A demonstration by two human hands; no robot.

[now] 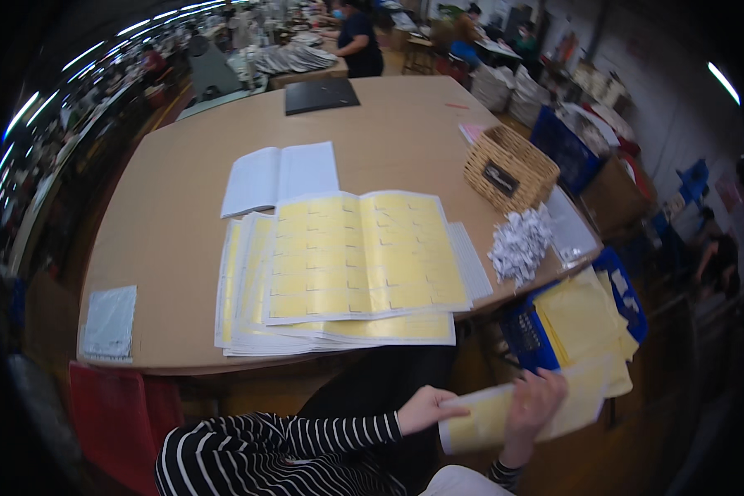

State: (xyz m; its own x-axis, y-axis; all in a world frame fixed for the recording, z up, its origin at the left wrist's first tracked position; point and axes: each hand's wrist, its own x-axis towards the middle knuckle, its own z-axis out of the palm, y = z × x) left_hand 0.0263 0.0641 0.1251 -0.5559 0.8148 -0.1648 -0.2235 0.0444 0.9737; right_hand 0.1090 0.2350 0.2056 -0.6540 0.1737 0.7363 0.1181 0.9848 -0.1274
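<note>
Beside the table's near right corner, a yellow and white paper sheet (478, 423) is held off the tabletop. My left hand (430, 408) pinches its left edge between thumb and fingers. Further right, my right hand (537, 403) is curled round the same sheet, its fingers slightly blurred. Just beyond that hand, yellow sheets (583, 310) lie in a blue plastic basket (521, 337). On the table in front of me rests a stack of large yellow printed sheets (364, 256), the top one creased down its middle.
An open white notebook (281, 178) lies behind the stack on the brown table (165, 240). A woven basket (511, 169) and a heap of white paper scraps (521, 244) stand at the right edge. A red chair (112, 413) is at left. Across the table stands another person (360, 41).
</note>
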